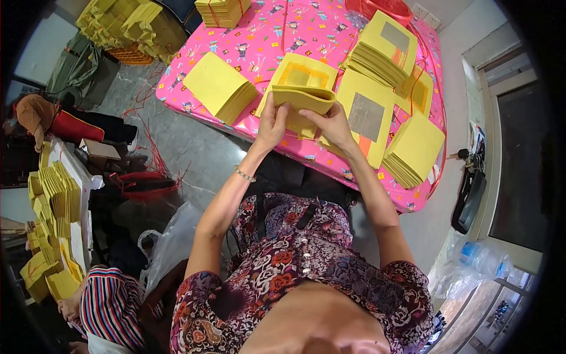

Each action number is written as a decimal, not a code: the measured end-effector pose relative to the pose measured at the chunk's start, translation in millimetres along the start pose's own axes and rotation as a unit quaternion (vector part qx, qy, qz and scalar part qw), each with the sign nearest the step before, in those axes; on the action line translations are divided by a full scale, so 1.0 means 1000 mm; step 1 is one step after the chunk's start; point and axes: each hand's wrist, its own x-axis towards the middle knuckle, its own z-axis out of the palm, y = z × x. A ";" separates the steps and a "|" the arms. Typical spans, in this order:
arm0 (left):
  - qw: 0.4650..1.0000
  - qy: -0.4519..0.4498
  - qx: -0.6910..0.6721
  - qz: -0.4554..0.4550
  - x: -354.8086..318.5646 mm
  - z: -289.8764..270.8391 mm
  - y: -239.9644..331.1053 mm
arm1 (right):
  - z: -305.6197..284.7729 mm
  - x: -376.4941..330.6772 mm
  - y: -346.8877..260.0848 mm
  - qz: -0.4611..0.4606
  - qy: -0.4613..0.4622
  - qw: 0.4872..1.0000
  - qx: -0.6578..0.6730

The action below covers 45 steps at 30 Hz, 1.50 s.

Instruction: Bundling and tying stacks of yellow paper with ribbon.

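Note:
Near the front edge of the pink table [265,35], both my hands grip one folded yellow paper piece [302,101], its open fold facing away from me. My left hand [273,123] closes on its left end, thumb on the near face. At the right end, my right hand [333,125] pinches it between thumb and fingers. Just behind lies a yellow paper piece with an orange-yellow rectangular frame [306,72], partly covered. A neat stack of yellow paper [217,82] sits to the left. On the right is a yellow stack with a grey panel [364,118].
More yellow stacks stand at the right [415,147] and far right [383,47], near a red basin [383,9]. Red string [153,147] trails over the grey floor. At lower left, a person in a striped garment [115,307] sits beside a white table with yellow bundles [56,200].

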 end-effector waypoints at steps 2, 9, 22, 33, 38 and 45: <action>1.000 0.010 0.002 0.004 0.002 0.001 0.000 | -0.001 0.001 -0.004 0.066 -0.002 0.998 -0.007; 0.997 -0.046 -0.021 -0.057 0.022 -0.009 0.018 | -0.004 0.006 -0.022 0.014 0.018 0.998 -0.057; 0.952 -0.047 -0.176 -0.247 0.031 0.010 0.056 | -0.010 -0.001 -0.034 0.079 0.009 0.997 0.005; 0.936 -0.052 -0.163 -0.306 0.030 0.001 0.053 | -0.003 0.001 -0.035 0.092 0.063 0.992 0.051; 0.954 -0.053 -0.131 -0.263 0.020 0.004 0.058 | -0.011 0.003 -0.035 0.055 0.077 0.993 0.073; 0.962 -0.062 -0.123 -0.236 0.010 -0.002 0.069 | -0.016 -0.009 -0.044 0.016 0.084 0.996 -0.005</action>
